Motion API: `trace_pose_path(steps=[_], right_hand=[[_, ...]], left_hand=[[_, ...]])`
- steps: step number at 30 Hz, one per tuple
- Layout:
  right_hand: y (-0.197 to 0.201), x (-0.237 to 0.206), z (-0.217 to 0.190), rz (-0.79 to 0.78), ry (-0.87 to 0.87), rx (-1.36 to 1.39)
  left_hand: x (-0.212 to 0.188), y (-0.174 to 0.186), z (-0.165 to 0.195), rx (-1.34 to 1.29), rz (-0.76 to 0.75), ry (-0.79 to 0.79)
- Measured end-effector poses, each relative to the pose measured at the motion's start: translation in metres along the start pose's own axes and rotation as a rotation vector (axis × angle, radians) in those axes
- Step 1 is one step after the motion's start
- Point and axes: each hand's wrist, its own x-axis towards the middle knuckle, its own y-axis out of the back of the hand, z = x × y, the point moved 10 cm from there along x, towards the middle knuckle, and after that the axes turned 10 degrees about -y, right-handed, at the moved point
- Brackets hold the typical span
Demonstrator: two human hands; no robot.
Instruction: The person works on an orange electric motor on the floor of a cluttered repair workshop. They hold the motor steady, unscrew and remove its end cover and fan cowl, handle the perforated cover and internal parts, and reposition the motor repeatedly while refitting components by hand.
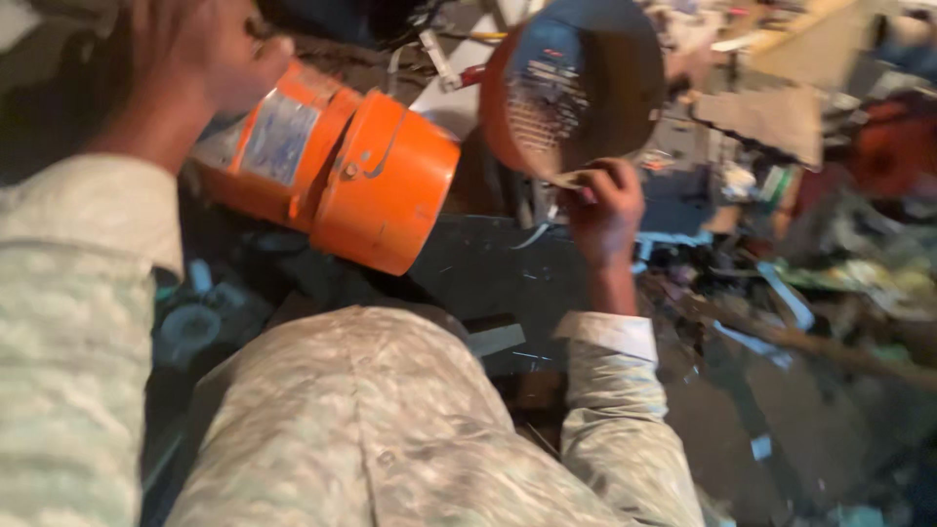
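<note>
My left hand point(200, 54) grips the back end of an orange cylindrical housing point(337, 161) that bears a grey label and lies tilted, its wide end toward the lower right. My right hand point(603, 210) holds by its lower edge a round orange cover point(576, 83) with a grille of small slots, raised upright to the right of the housing. The two parts are apart. Both my arms wear pale camouflage sleeves. The picture is blurred.
A dark flat surface point(488, 268) lies under the housing. Scattered scrap, papers and small parts point(781, 244) crowd the right side. A brown cardboard piece point(771, 112) lies at the upper right. Pale round parts point(190, 327) lie low on the left.
</note>
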Motion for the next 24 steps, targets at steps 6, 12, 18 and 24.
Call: trace_pose_path(steps=[6, 12, 18, 24], right_hand=[[0.029, -0.043, -0.102, 0.204, 0.078, -0.170], [0.044, -0.074, -0.165, 0.348, 0.101, -0.058], [0.042, -0.068, -0.211, 0.447, 0.084, 0.061], [0.001, -0.025, -0.264, 0.323, 0.189, 0.112]], left_hand=[[-0.005, -0.020, -0.015, -0.128, -0.144, 0.053], [-0.001, 0.006, -0.002, -0.179, -0.034, -0.041], [-0.007, 0.086, 0.042, -1.008, 0.168, -0.125], [-0.042, 0.152, 0.070, -1.528, 0.204, 0.045]])
